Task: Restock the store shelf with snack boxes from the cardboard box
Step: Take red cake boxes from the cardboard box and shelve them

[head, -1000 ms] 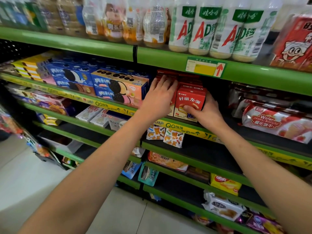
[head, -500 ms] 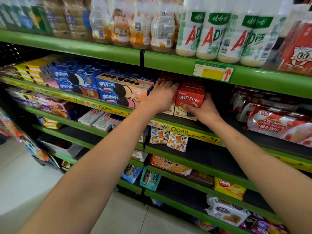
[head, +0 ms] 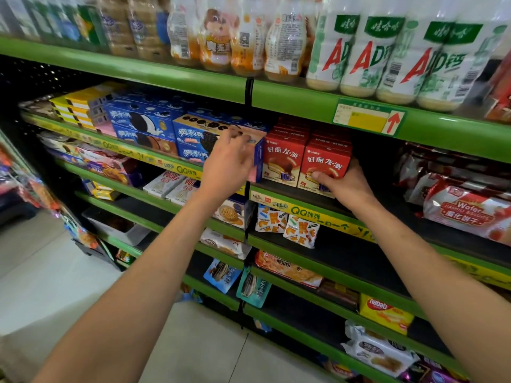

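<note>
Two rows of red snack boxes stand on the second green shelf [head: 304,208]. My right hand [head: 345,186] grips the front right red box [head: 326,164], thumb across its lower front and fingers round its right side. The left red box [head: 283,158] stands free beside it. My left hand [head: 229,164] hovers in front of the blue and pink cookie box [head: 199,139], fingers loosely curled and holding nothing. No cardboard box is in view.
Drink bottles [head: 367,51] line the top shelf. Blue cookie boxes [head: 138,125] and yellow boxes [head: 74,106] fill the left of the second shelf; wafer packs [head: 464,214] lie at the right. Lower shelves hold bagged snacks [head: 287,225]. Tiled floor [head: 41,286] lies lower left.
My left hand has come off the left red boxes and moved left in front of the cookie box. My right hand keeps its grip on the right red box.
</note>
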`<state>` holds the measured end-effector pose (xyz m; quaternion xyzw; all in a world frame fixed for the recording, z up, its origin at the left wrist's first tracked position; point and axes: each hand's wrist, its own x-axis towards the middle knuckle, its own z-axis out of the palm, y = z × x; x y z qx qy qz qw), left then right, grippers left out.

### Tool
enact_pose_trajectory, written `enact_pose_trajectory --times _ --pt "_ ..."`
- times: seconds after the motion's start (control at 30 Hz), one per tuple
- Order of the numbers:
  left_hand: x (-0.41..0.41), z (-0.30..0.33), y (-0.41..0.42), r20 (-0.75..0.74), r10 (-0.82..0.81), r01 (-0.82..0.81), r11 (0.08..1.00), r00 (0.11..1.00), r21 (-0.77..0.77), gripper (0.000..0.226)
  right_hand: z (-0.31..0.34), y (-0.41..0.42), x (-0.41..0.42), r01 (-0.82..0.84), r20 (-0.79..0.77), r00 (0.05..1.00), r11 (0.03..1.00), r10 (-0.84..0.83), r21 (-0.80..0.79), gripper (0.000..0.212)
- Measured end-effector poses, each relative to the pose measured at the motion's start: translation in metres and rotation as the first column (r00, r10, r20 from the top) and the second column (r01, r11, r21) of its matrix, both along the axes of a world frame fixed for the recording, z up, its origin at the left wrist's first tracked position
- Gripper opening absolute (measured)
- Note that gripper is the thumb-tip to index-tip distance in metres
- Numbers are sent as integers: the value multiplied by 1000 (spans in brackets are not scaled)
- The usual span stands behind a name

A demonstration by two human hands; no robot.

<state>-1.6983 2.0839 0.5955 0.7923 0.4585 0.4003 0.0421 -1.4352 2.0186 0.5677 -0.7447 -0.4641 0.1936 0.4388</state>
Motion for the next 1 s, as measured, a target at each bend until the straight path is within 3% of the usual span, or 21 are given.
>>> enact_pose_trajectory --times 0.47,0.6,0.7,0.83,1.0 --pt "4 3 8 28 -92 95 987 995 -128 40 7 -19 -1 -54 -2 999 999 54 -7 85" --pt "9 1 -13 108 -68 85 983 992 -160 38 7 -48 1 11 -19 1000 995 -9 100 86" --pt "13 -2 -37 224 -47 95 974 973 -205 30 6 -68 -4 18 -56 998 970 -5 242 62" --pt "12 -13 -78 409 69 90 930 910 -356 23 3 -85 -15 -134 -143 973 950 180 283 32" --pt "-5 -47 -166 553 348 -11 853 757 -522 8 -28 -106 -32 -447 -179 863 879 472 166 13"
